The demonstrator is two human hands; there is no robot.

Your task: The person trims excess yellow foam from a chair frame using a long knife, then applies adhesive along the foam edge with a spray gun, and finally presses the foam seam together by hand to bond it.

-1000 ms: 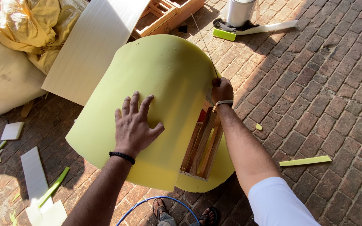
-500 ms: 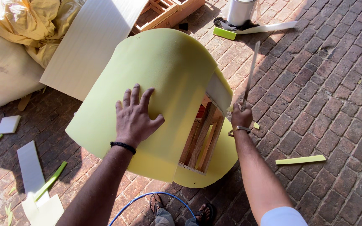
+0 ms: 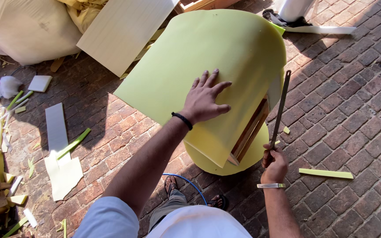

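While you stand on the brick floor (image 3: 358, 110), the scene is this:
Left hand: your left hand (image 3: 206, 99) lies flat with fingers spread on the yellow-green foam sheet (image 3: 208, 53).
Right hand: your right hand (image 3: 275, 164) is closed around the lower end of a long thin blade (image 3: 281, 108), which points up beside the foam edge.
Foam sheet: it curves over a wooden frame (image 3: 250, 130), near the middle of the view.
Around: a pale board (image 3: 124, 31) lies behind; foam strips (image 3: 326, 173) lie scattered on the bricks.
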